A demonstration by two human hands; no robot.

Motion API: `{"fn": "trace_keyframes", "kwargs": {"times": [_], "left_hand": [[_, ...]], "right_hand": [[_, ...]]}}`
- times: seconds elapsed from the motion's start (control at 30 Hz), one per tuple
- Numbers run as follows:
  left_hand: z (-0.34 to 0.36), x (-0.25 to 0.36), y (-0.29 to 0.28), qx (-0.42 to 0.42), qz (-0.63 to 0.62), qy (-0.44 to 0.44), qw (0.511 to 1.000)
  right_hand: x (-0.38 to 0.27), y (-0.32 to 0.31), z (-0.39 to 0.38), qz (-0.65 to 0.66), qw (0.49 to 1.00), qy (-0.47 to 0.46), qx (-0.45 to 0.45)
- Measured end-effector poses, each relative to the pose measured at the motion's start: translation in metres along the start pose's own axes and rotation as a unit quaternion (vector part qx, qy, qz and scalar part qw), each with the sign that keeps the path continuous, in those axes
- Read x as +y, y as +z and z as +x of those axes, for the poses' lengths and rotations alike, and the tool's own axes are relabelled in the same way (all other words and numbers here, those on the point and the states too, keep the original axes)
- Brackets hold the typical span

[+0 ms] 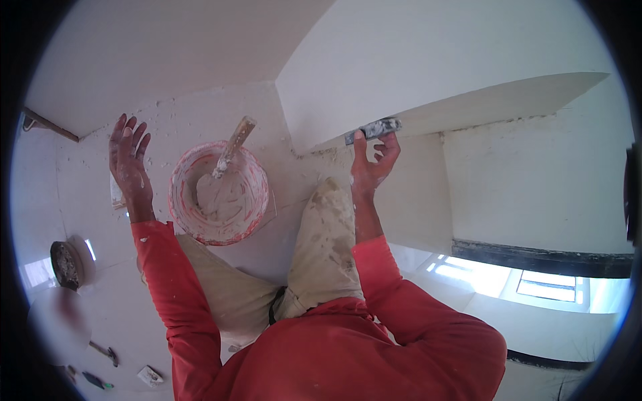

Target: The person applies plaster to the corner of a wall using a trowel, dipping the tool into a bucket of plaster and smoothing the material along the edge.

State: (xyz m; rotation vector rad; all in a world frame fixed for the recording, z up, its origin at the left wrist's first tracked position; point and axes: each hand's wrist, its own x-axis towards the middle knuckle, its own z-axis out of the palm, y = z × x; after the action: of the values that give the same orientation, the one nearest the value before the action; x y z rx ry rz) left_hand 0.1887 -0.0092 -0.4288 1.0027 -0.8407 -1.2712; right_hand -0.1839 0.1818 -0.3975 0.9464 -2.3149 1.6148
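Fingers (390, 146) of our right hand (370, 174) are bent narrow around a dark block (372, 131), with the thumb set at its near side. This block is smeared with white, and it is to the right of the bucket (221, 236), a little farther from us than the bucket's middle. It lies at the lower edge of the pale wall (428, 57); if it presses on the wall, we cannot tell. Our left hand (129, 167) is just to the left of the bucket, with the palm turned up and its fingers wide and slightly curled, well apart from the block.

The bucket stands on the floor (130, 281) before us, its red rim coated with white. Inside it we see pale paste (231, 197), and a tool (238, 140) stands tilted in this paste, its handle leaning over the far right side of the bucket. Our knees, in stained trousers (324, 227), are on the near side of the bucket and to its right. Small crumbs are scattered on the floor beyond the bucket. To the left of the bucket and nearer to us there are a round pan (65, 265), a hammer (105, 352) and a small white box (150, 376).
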Motion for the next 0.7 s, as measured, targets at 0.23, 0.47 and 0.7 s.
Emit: {"fn": "trace_keyframes", "kwargs": {"times": [0.23, 0.47, 0.7], "left_hand": [[-0.002, -0.004, 0.004, 0.003, -0.006, -0.004, 1.000], [-0.004, 0.008, -0.003, 0.018, 0.005, 0.004, 1.000], [-0.005, 0.003, 0.001, 0.009, 0.008, -0.003, 1.000]], "right_hand": [[0.116, -0.006, 0.016, 0.000, 0.997, 0.066, 0.026], [0.040, -0.019, 0.003, -0.113, 0.969, -0.219, 0.000], [0.070, -0.009, 0.025, -0.192, 0.931, -0.311, -0.016]]}}
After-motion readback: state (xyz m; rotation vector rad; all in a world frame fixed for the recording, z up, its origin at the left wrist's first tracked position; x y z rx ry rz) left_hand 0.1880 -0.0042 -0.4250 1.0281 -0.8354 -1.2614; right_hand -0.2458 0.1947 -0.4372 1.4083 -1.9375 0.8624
